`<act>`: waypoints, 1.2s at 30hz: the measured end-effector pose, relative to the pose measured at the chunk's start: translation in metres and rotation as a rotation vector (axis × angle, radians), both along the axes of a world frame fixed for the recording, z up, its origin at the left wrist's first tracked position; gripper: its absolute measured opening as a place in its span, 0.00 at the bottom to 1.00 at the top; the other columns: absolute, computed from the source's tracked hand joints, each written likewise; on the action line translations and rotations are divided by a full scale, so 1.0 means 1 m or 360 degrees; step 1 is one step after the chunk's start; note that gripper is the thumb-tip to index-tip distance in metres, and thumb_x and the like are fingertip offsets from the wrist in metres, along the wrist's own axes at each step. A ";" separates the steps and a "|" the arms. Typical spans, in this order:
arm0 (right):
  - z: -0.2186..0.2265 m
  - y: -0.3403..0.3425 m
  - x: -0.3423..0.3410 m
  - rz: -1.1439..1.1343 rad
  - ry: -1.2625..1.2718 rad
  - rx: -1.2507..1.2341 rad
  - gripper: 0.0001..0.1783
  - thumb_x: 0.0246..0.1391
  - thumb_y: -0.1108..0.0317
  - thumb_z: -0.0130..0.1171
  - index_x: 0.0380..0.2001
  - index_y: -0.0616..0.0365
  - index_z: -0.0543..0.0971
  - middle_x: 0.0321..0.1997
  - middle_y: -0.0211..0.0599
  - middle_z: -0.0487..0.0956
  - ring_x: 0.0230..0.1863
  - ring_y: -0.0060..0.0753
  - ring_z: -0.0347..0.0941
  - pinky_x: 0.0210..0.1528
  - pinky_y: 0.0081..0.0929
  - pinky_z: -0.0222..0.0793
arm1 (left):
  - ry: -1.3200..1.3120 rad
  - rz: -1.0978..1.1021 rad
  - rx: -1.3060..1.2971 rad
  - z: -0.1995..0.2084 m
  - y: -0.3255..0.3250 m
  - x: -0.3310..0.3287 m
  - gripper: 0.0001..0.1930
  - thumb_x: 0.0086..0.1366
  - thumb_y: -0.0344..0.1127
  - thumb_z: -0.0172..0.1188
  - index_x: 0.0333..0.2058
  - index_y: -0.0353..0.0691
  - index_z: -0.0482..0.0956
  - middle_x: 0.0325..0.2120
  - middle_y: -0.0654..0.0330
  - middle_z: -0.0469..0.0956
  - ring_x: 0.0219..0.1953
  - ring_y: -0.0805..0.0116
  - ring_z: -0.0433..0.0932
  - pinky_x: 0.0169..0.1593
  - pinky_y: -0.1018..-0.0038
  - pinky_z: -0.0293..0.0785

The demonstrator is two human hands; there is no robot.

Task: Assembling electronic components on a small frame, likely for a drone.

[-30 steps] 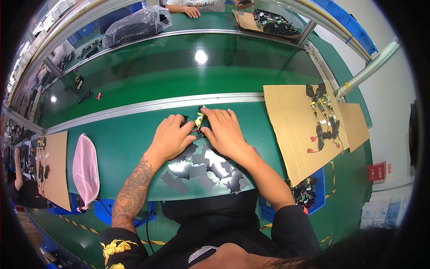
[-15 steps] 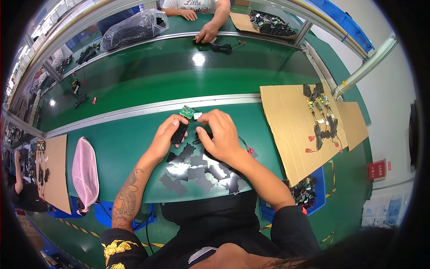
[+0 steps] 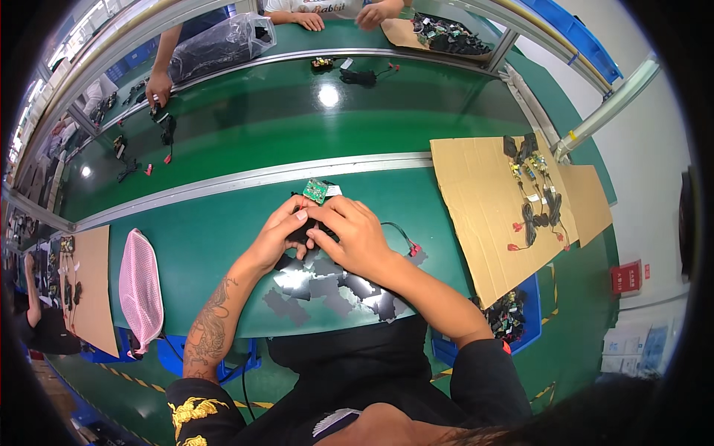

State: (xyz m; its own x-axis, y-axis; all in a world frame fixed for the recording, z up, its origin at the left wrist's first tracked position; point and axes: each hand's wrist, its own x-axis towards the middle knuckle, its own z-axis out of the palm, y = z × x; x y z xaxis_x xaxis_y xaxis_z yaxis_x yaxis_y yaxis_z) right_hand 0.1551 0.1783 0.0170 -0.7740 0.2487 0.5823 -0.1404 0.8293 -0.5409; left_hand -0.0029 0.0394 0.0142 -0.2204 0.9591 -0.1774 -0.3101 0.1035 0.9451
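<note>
My left hand (image 3: 277, 232) is closed around a black rectangular piece (image 3: 300, 229), mostly hidden by fingers. Just beyond the fingertips a green circuit board (image 3: 315, 190) sticks out, with a white label (image 3: 334, 190) beside it. My right hand (image 3: 348, 234) is closed too, its thumb and fingertips meeting the left hand at the black piece; what they pinch is hidden. From behind the right hand a thin black cable runs to a red connector (image 3: 414, 250). Below both hands, several dark, shiny cut sheets (image 3: 325, 288) lie scattered on the green table (image 3: 216, 223).
Right of my arm, cardboard (image 3: 476, 223) bears several boards with cables; a blue bin (image 3: 532, 312) of parts stands beneath. A pink mesh bag (image 3: 141, 286) lies left. Past a metal rail (image 3: 253, 184), co-workers' hands and several cabled boards are around a green conveyor (image 3: 282, 119).
My right hand has moved left onto the piece in my left hand. Across the conveyor, one co-worker's hand has let go of a board; another reaches in at left by a cabled part.
</note>
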 end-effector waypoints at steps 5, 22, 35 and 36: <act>0.000 -0.002 -0.001 0.0025 0.0021 -0.0312 0.08 0.57 0.68 0.70 0.40 0.53 0.85 0.38 0.34 0.78 0.42 0.45 0.79 0.41 0.42 0.75 | -0.0011 -0.0013 0.0017 -0.002 0.000 0.004 0.21 0.82 0.53 0.47 0.57 0.42 0.70 0.39 0.62 0.75 0.36 0.75 0.78 0.31 0.78 0.77; 0.003 0.002 0.000 -0.0188 0.0293 0.0306 0.20 0.49 0.69 0.76 0.45 0.55 0.80 0.32 0.30 0.82 0.30 0.35 0.80 0.33 0.32 0.72 | -0.0060 -0.0095 0.0157 -0.008 0.001 0.013 0.17 0.79 0.42 0.51 0.58 0.40 0.66 0.39 0.59 0.74 0.34 0.73 0.76 0.30 0.74 0.76; 0.017 0.034 -0.003 0.0021 0.0072 0.0344 0.31 0.52 0.79 0.63 0.60 0.44 0.83 0.66 0.46 0.78 0.62 0.56 0.77 0.59 0.47 0.77 | -0.0109 -0.0266 -0.0095 0.007 0.000 0.007 0.14 0.77 0.38 0.59 0.53 0.39 0.70 0.37 0.55 0.76 0.23 0.74 0.71 0.23 0.78 0.66; 0.014 0.037 -0.003 0.0065 -0.0025 0.0433 0.29 0.53 0.76 0.65 0.59 0.44 0.83 0.66 0.44 0.78 0.61 0.55 0.78 0.59 0.47 0.77 | -0.0110 -0.0268 -0.0095 0.006 0.000 0.007 0.14 0.77 0.38 0.59 0.53 0.39 0.70 0.37 0.55 0.76 0.23 0.74 0.71 0.23 0.78 0.66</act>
